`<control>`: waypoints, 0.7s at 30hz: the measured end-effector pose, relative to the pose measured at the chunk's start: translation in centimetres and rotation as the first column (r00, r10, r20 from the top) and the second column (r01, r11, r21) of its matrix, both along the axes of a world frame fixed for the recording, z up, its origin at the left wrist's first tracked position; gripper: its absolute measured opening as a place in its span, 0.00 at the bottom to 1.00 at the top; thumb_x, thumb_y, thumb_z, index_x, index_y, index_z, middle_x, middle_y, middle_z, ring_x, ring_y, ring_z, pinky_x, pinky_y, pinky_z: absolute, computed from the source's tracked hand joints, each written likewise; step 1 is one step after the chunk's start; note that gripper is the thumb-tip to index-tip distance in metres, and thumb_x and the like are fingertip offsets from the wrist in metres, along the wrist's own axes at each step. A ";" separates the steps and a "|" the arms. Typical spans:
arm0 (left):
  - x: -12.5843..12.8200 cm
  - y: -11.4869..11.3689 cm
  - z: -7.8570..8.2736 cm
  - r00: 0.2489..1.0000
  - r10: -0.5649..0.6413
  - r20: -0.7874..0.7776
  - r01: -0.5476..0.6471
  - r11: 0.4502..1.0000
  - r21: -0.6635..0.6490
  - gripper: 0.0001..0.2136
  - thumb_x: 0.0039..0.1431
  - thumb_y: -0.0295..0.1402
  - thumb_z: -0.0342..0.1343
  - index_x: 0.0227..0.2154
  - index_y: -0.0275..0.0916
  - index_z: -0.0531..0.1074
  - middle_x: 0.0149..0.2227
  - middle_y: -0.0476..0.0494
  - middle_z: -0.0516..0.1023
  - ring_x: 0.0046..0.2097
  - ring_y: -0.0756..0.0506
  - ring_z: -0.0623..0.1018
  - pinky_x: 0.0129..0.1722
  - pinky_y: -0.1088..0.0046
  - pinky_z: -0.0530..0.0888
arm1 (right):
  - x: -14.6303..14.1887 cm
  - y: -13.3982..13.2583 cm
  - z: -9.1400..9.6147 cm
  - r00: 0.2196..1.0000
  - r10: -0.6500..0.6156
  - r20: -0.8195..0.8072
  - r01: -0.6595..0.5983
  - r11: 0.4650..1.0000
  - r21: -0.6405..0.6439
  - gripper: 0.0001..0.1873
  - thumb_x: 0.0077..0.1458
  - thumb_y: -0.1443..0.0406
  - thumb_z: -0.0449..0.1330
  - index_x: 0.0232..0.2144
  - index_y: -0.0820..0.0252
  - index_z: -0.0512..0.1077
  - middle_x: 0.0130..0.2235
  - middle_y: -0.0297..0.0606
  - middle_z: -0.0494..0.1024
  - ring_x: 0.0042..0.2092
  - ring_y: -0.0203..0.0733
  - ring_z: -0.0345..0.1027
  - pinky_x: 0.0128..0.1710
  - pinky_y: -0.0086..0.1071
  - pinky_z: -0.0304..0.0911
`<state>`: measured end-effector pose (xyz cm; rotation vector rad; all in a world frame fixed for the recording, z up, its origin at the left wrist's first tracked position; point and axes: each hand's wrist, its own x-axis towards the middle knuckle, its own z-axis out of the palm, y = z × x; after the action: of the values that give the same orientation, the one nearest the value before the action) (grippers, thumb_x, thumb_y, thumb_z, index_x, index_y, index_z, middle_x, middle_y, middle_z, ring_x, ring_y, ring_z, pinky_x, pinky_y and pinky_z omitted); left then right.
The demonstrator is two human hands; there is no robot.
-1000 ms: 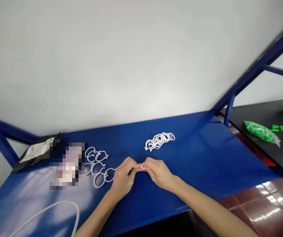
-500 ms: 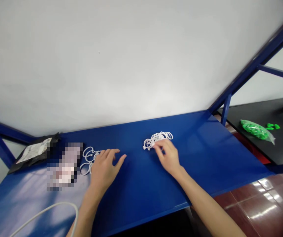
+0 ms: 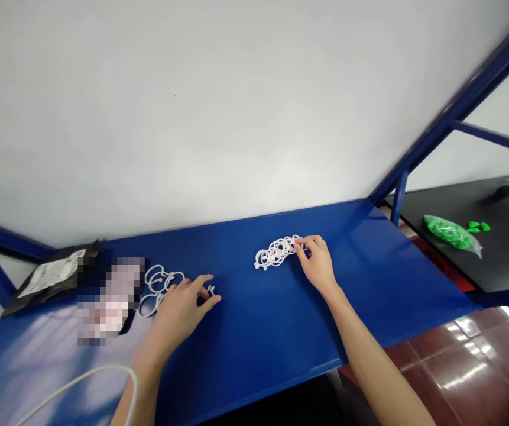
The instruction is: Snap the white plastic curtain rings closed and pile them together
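Loose rings (image 3: pixel 162 283), near group, lie flat on blue bench (image 3: pixel 258 331); left hand (image 3: pixel 178 313) palm-down over their right end, fingers spread and apart, clasping nothing, forearm coming up from the near edge. Farther back, right hand (image 3: pixel 318 265) reaches to ring pile (image 3: pixel 276 253): thumb and forefinger tips touch its right end; whether pinched on a ring, cannot tell. Wrist straight, arm extended
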<state>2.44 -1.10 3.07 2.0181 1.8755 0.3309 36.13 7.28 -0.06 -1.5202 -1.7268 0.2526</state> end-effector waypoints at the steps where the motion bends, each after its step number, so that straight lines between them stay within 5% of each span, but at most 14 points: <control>1: 0.0 0.0 -0.2 1.000 -0.021 0.014 0.021 1.000 0.014 0.19 0.60 0.43 0.59 0.53 0.45 0.74 0.35 0.47 0.82 0.46 0.38 0.79 0.49 0.59 0.70 | 0.0 0.0 0.0 1.000 -0.004 -0.003 0.004 1.000 -0.009 0.14 0.66 0.56 0.56 0.42 0.57 0.78 0.44 0.45 0.75 0.46 0.51 0.70 0.46 0.44 0.69; 9: -0.4 0.2 -1.7 0.993 -0.114 0.039 0.110 0.989 0.095 0.17 0.59 0.31 0.57 0.51 0.47 0.76 0.37 0.47 0.81 0.46 0.38 0.76 0.50 0.57 0.67 | 0.4 0.2 0.0 0.999 -0.019 -0.025 0.018 0.999 -0.034 0.14 0.65 0.57 0.56 0.42 0.57 0.78 0.44 0.45 0.76 0.46 0.51 0.70 0.48 0.45 0.68; 21: 0.6 0.3 -0.8 0.997 -0.061 0.052 0.044 0.962 0.271 0.16 0.62 0.31 0.51 0.52 0.43 0.72 0.37 0.46 0.80 0.46 0.39 0.76 0.54 0.54 0.65 | 0.9 0.4 0.2 0.994 -0.093 -0.049 0.089 0.994 -0.069 0.15 0.63 0.57 0.56 0.41 0.58 0.78 0.43 0.45 0.77 0.42 0.49 0.70 0.47 0.45 0.67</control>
<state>3.03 -0.79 2.30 2.1995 1.8189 0.6566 37.01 7.65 0.11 -1.6217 -1.6179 0.3032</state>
